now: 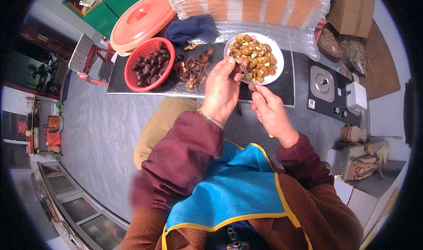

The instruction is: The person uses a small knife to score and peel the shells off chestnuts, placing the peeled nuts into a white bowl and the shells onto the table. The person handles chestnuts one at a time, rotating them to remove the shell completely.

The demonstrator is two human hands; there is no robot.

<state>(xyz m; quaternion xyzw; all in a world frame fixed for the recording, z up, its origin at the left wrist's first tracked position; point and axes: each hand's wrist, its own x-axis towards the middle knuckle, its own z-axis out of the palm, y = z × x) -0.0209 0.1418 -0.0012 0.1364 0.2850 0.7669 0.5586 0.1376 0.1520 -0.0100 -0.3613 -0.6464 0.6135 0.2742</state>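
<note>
My left hand holds a chestnut between thumb and fingers, mostly hidden by them. In my right hand is a slim metal blade, probably a small knife, its tip against the piece in my left fingers. Just beyond both hands stands a white plate heaped with peeled chestnuts, yellow and brown. To the left of my left hand lies a pile of dark chestnut shells. Further left, a red plastic colander holds several unpeeled, dark brown chestnuts.
Everything sits on a low black table. Behind the colander leans a pink plastic lid; beside it lies a dark blue cloth. A plastic-wrapped orange box stands at the back. Right of the table is a black cooktop panel.
</note>
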